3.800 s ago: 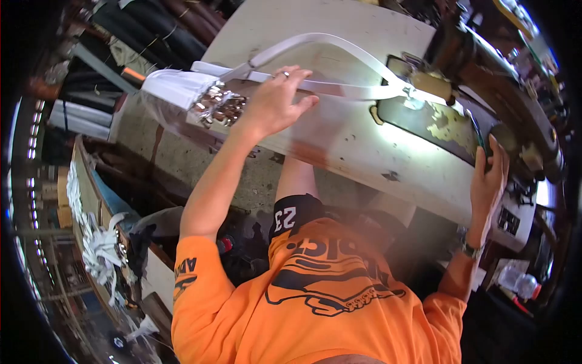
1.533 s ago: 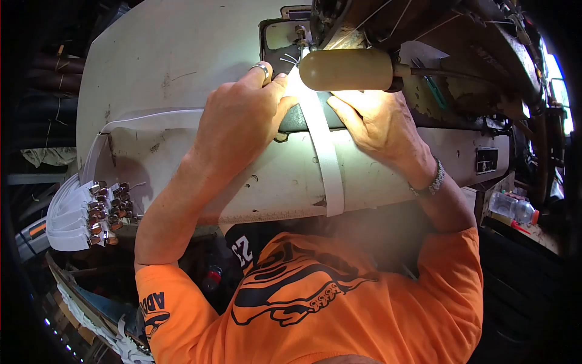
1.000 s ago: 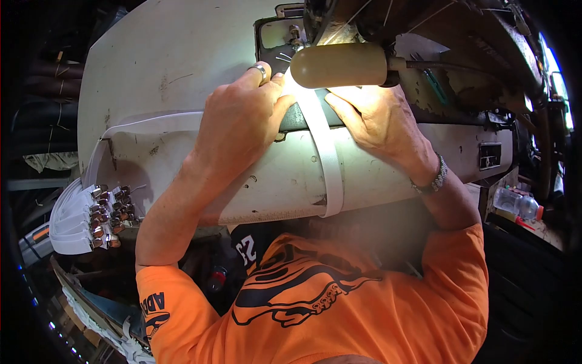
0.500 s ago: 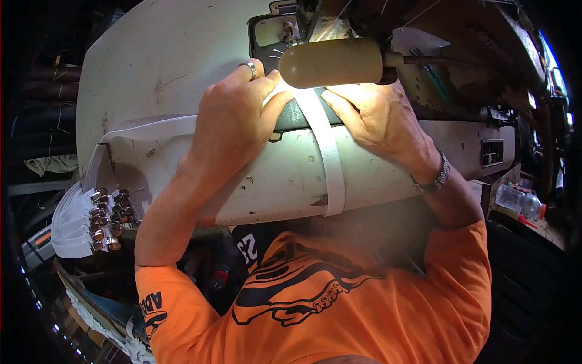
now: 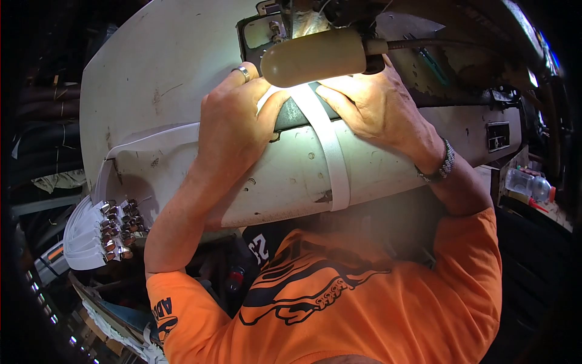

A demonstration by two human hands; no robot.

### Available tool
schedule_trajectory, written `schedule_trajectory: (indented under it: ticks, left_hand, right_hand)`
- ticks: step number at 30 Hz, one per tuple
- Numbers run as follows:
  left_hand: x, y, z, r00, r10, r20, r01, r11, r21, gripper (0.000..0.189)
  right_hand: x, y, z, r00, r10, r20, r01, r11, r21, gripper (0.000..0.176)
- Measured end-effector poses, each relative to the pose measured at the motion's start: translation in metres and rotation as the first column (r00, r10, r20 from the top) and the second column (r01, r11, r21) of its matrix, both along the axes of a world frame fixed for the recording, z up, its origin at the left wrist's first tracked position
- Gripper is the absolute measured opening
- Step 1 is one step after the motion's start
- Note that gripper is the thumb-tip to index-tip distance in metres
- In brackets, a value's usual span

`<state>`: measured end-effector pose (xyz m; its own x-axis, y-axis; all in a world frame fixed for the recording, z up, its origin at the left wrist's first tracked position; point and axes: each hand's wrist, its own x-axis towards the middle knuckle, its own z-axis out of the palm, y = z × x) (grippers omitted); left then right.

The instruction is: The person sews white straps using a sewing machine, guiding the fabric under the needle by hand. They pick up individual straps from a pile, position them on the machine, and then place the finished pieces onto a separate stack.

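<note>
A white strap (image 5: 330,151) runs from behind the tan lamp (image 5: 315,57) to the near edge of the table (image 5: 151,73), flanked by the left hand (image 5: 236,112) and right hand (image 5: 382,106) — fingers bent, tips partly hidden, so I cannot tell whether they grip it.

Left hand (image 5: 233,115): is arching back-up, its fingers bending inward, their tips partly hiding from view
Left thumb (image 5: 276,110): is pointing forward and inward, lying bodyward of the fingers
Left forearm (image 5: 182,206): is sloping bodyward and outward from the fingers
Right hand (image 5: 388,112): is leaning inward, most of its fingers hiding from view
Right thumb (image 5: 337,104): is pointing toward the left fingers, well apart from their tips
Right forearm (image 5: 467,182): is angling bodyward and outward behind the fingers
</note>
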<state>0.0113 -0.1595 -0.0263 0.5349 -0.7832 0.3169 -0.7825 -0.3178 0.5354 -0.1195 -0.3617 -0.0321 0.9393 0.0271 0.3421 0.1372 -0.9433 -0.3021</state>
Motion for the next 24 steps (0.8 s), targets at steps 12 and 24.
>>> schedule_trajectory:
  ticks: [12, 24]
  left_hand:
    - [0.005, -0.0025, 0.0029, 1.0, 0.003, 0.002, -0.003, 1.0, -0.006, 0.018]
    - [0.0082, -0.0059, 0.006, 0.998, 0.008, -0.066, -0.01, 1.0, -0.029, 0.017]
  right_hand:
    - [0.0004, -0.0003, -0.0015, 1.0, 0.024, 0.001, -0.024, 1.0, 0.021, 0.03]
    - [0.0001, 0.0008, -0.0005, 1.0, 0.021, -0.002, -0.021, 0.999, 0.032, 0.03]
